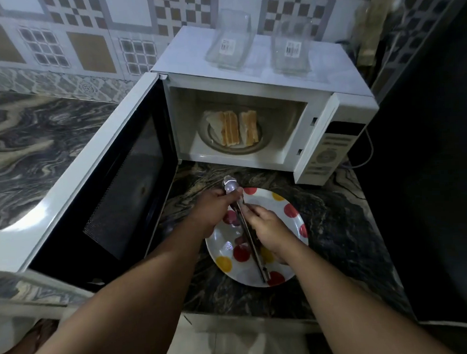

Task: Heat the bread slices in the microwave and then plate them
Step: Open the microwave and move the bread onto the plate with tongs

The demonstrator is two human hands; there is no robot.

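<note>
Several bread slices point(234, 128) lie on a round plate point(263, 144) inside the white microwave point(249, 69), whose door point(101, 180) hangs wide open to the left. In front of it, a white plate with red and yellow dots point(287, 209) sits on the dark marble counter. Above that plate both hands hold metal tongs point(249, 237). My left hand point(215, 208) grips the tongs near their front tips. My right hand point(269, 230) pinches them around the middle. The tongs hold nothing.
Two clear glass containers point(230, 43) point(291, 50) stand on top of the microwave. The control panel point(330, 151) is on its right side. A dark wall point(427, 168) closes the right. The marble counter point(33, 148) extends to the left behind the open door.
</note>
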